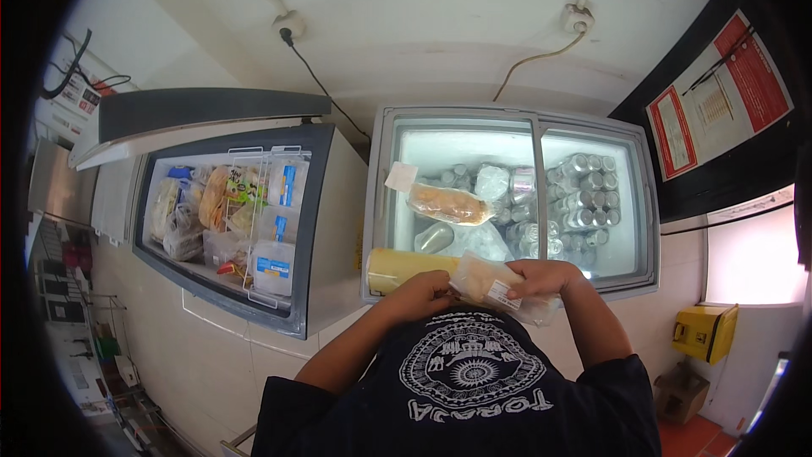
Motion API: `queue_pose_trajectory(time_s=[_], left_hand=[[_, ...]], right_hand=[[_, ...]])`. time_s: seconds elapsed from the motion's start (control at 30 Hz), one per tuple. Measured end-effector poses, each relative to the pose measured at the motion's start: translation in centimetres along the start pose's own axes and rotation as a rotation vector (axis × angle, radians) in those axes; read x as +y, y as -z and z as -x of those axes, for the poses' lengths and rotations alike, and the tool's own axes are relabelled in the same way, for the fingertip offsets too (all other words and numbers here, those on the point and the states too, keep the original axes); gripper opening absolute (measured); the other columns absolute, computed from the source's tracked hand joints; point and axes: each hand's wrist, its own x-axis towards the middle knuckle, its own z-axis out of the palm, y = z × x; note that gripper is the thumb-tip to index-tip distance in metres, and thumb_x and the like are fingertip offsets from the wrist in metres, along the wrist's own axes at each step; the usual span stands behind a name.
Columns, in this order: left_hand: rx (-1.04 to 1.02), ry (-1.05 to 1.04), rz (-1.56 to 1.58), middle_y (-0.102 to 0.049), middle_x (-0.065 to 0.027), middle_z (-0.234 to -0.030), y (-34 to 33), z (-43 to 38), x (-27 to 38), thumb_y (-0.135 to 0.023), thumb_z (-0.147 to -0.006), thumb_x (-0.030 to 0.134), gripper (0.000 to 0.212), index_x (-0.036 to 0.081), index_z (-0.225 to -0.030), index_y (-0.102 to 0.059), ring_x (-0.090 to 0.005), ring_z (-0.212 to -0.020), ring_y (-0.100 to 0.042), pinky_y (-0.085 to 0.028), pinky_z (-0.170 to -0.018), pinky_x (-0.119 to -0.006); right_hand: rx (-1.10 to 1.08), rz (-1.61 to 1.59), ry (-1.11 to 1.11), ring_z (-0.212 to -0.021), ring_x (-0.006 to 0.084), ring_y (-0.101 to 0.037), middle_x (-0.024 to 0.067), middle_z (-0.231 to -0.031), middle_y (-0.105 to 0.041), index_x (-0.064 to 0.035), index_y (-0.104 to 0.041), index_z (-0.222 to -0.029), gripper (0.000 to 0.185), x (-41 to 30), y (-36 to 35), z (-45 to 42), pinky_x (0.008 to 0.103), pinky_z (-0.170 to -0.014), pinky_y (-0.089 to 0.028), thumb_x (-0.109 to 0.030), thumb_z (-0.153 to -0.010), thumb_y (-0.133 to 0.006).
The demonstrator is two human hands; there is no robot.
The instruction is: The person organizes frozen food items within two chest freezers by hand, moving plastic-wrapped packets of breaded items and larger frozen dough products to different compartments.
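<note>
My right hand [539, 277] grips a clear plastic bag [477, 271] of pale food that bears a printed label [505, 292]. At the bag's left end, the curled fingers of my left hand [426, 290] pinch its edge. The bag is close to my chest, over the front rim of a glass-topped chest freezer [642, 203]. Just beyond my left hand, a yellow roll of film [406, 266] lies along that rim. Farther back on the glass lie a plastic-wrapped bread loaf [447, 204] and a white slip of paper [401, 176].
Under the glass stand several cans [593, 182] and bagged goods [492, 183]. To the left is a second chest freezer [320, 228], its lid [212, 113] raised, holding bags and plastic tubs [273, 266]. A dark board with posters [717, 101] leans at right, above a yellow box [704, 332].
</note>
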Motion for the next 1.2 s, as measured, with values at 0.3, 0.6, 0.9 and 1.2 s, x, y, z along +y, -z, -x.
queue_pose_trajectory(time_s=[0.3,0.6,0.9,1.2], left_hand=[[-0.136,-0.047,-0.168,-0.07,-0.014,-0.098,1.2,1.1,3.8,-0.07,-0.095,0.014,0.014,0.007,-0.106,-0.076,-0.0345,-0.096,-0.07,-0.054,-0.085,-0.045],[-0.09,-0.029,-0.286,-0.066,-0.0139,-0.099,1.5,2.5,7.5,-0.069,-0.097,0.017,0.014,0.008,-0.107,-0.076,-0.0355,-0.096,-0.067,-0.053,-0.084,-0.045],[0.007,-0.007,-0.292,-0.061,-0.0119,-0.094,3.0,2.4,11.7,-0.069,-0.097,0.015,0.013,0.009,-0.106,-0.075,-0.0325,-0.094,-0.064,-0.051,-0.081,-0.044],[0.078,0.172,-0.267,-0.064,-0.0086,-0.084,5.4,-2.6,7.0,-0.075,-0.091,0.015,0.01,0.007,-0.097,-0.077,-0.0216,-0.074,-0.064,-0.051,-0.07,-0.036]], right_hand=[[0.708,0.311,0.167,-0.112,0.0266,-0.069,0.0166,-0.119,-0.071,-0.005,-0.056,-0.136,0.066,-5.5,2.4,-1.5,0.0398,-0.096,-0.053,-0.04,-0.087,-0.084],[0.401,1.004,0.23,-0.099,0.041,-0.071,0.02,-0.105,-0.073,-0.0108,-0.057,-0.132,0.065,-9.8,-5.0,-9.9,0.0486,-0.086,-0.055,-0.048,-0.084,-0.079],[0.18,0.85,0.201,-0.108,0.0425,-0.069,0.0211,-0.109,-0.073,-0.0099,-0.064,-0.123,0.04,-9.7,-8.8,-5.9,0.0506,-0.09,-0.053,-0.035,-0.093,-0.069],[-0.1,-0.269,0.009,-0.115,0.019,-0.064,0.0107,-0.132,-0.069,-0.0019,-0.063,-0.141,0.061,-4.8,-5.6,-6.1,0.0351,-0.103,-0.048,-0.049,-0.103,-0.056]])
